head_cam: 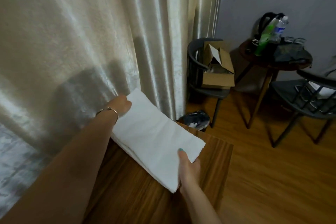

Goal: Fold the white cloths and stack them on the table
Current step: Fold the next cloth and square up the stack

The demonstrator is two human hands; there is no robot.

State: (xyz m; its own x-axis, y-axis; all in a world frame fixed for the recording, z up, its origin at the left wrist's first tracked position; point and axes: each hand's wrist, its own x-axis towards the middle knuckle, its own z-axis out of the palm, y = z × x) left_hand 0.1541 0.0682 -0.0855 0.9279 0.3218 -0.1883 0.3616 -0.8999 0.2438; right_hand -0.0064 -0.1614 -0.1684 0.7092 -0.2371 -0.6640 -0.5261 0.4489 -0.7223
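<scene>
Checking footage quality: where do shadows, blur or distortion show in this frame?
Head view: arm and cloth throw a dark shadow on the curtain; curtain folds shine; the bottles look soft; wide-angle bend tilts the wall edge.

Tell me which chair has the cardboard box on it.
The chair beside the curtain, left of the round table, holds the open box. The other chair has none.

- Folded cloth (156,138): frame centre, over the table (214,152).
- Curtain (81,32): behind, upper left.
- Chair (201,71) holding box (218,71): right of curtain.
</scene>
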